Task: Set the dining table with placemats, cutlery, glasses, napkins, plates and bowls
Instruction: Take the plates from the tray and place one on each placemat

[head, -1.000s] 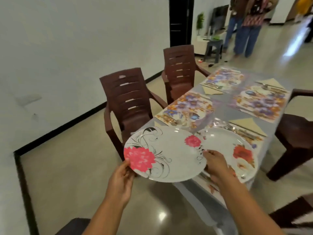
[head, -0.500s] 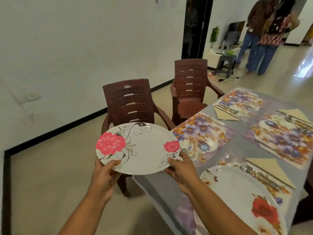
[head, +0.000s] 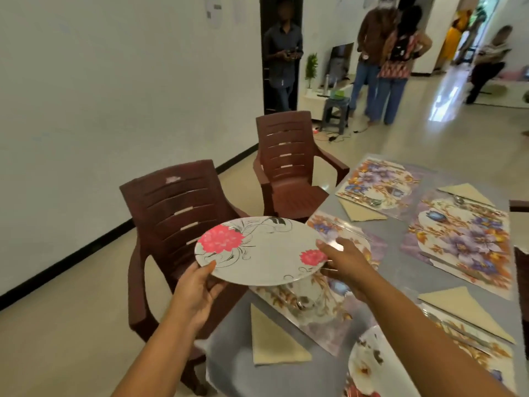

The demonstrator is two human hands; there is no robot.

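Note:
I hold a white plate (head: 262, 249) with pink flowers level in the air, over the left edge of the grey table (head: 400, 277). My left hand (head: 197, 290) grips its near-left rim, thumb on top. My right hand (head: 347, 266) grips its right rim. Under the plate's right side lies a floral placemat (head: 332, 299) with a spoon on it. A beige napkin (head: 273, 338) lies at that placemat's near side. A second flowered plate (head: 375, 365) sits on the nearest placemat at bottom right.
Two brown plastic chairs (head: 177, 224) (head: 289, 170) stand along the table's left side. Two further placemats (head: 378, 184) (head: 463, 239) with cutlery and napkins lie beyond. Several people stand across the room near a stool (head: 336, 113).
The plate has moved from beside the table's near end to above the left placemat as my view shifted along the table. Both hands kept their hold.

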